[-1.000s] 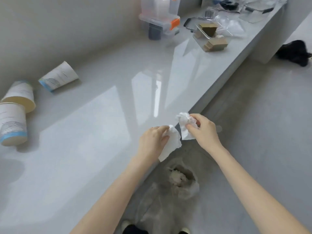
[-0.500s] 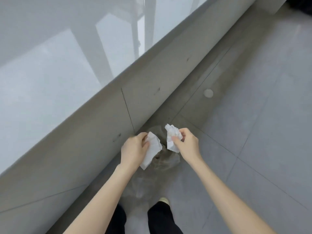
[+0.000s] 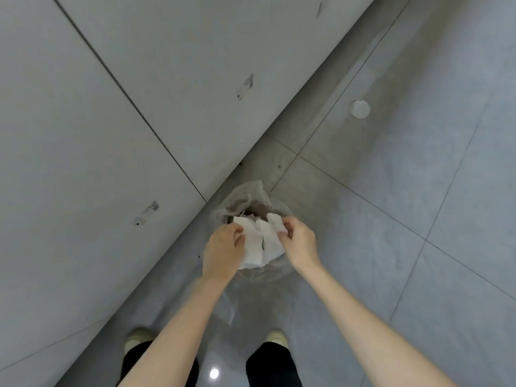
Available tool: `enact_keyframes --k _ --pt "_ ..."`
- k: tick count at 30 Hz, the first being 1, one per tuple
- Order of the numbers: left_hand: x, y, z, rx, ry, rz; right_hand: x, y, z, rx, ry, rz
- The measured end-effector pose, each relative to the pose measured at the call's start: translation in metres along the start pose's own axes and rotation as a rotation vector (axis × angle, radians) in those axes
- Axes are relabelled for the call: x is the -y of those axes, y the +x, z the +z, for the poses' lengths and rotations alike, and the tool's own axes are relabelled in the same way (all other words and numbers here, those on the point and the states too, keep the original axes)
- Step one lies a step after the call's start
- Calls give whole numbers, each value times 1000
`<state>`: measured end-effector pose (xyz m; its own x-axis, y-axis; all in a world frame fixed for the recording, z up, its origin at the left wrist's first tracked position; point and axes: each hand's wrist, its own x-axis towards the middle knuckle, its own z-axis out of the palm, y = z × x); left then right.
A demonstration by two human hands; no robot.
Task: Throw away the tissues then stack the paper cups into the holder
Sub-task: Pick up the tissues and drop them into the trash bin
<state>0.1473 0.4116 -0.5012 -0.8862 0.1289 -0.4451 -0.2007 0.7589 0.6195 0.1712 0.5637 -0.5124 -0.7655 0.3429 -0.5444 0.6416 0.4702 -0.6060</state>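
Note:
Two white crumpled tissues hang side by side over the mouth of a clear plastic trash bag (image 3: pixel 248 199) on the floor. My left hand (image 3: pixel 223 250) pinches the left tissue (image 3: pixel 251 241) by its edge. My right hand (image 3: pixel 298 241) pinches the right tissue (image 3: pixel 272 233). The two tissues touch in the middle. Dark rubbish shows inside the bag behind them. The paper cups and the holder are out of view.
The grey cabinet front (image 3: pixel 117 113) of the counter fills the left and top. A grey tiled floor (image 3: pixel 405 219) spreads to the right, with a small round white disc (image 3: pixel 360 108) on it. My shoes (image 3: pixel 276 337) stand just below the bag.
The view has tilted down from the countertop to the floor. Both hands have carried the tissues down over the open bag and closer together.

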Motion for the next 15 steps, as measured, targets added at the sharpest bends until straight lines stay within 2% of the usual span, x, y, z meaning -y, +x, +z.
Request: enact_keyframes --k 4,7,10,15 --pt "15 9 24 211 28 -24 -11 7 6 132 -25 36" --pt "16 6 25 301 48 -66 -8 3 5 147 -4 24" --pt "6 -1 11 292 26 -62 6 -4 -4 152 23 4" --pt "-34 -18 -45 174 -31 14 67 -30 -41 37 136 -127"
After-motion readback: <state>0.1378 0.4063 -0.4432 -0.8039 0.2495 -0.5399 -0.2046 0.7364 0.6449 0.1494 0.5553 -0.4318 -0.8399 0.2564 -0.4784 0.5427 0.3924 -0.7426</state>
